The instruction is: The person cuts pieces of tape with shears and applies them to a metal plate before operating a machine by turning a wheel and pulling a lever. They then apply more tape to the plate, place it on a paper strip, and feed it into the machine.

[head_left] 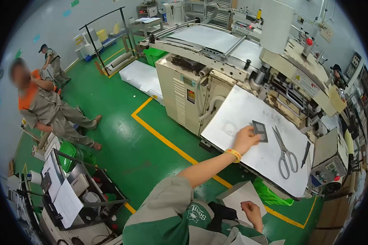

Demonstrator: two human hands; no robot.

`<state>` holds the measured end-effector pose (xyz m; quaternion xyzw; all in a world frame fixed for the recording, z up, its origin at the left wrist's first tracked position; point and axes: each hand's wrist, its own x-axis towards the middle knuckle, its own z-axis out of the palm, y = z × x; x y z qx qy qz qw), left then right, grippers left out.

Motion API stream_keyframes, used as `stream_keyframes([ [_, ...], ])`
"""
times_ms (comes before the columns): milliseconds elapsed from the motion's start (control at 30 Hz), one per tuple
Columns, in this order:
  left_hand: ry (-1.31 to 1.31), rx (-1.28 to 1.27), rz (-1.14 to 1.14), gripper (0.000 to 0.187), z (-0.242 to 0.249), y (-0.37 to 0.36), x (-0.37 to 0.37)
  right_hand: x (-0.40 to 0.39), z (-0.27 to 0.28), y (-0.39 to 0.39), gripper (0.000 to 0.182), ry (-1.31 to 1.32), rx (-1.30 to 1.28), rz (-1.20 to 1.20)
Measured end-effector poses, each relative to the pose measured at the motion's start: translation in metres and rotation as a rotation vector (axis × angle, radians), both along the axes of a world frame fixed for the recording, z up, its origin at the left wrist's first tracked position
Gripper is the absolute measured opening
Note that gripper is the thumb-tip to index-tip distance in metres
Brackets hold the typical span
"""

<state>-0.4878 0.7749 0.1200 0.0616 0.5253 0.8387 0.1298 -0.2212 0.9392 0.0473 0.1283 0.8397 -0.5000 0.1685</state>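
Observation:
My left hand (pixel 246 140), with a yellow band round its wrist, reaches over the white tabletop (pixel 239 112) of the machine. Its fingers grip the near edge of a flat dark grey rectangular plate (pixel 260 131) with window-like sections. A large pair of grey scissors (pixel 284 153) lies beside the plate, blades pointing away. Farther right on the surface is a slim black tool (pixel 305 154), perhaps a knife. Low in front of my body, my right hand (pixel 253 214) is loosely closed, with nothing visible in it, above a pale box (pixel 239 196).
The worn beige press (pixel 302 79) rises behind the tabletop, with a control box (pixel 331 165) at right. A green crate (pixel 270 192) sits under the table edge. At left stand a cluttered cart (pixel 90 183) and two people, one nearer (pixel 45 102), on the green floor.

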Motion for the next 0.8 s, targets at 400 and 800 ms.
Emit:
stream_keyframes([
  [400, 0.852, -1.051, -0.124, 0.032, 0.031, -0.079, -0.061, -0.156, 0.056, -0.163, 0.018, 0.076, -0.062, 0.441],
  [800, 0.015, -0.727, 0.299, 0.023, -0.175, -0.578, -0.262, -0.419, -0.092, -0.431, 0.023, -0.237, -0.253, 0.547],
])
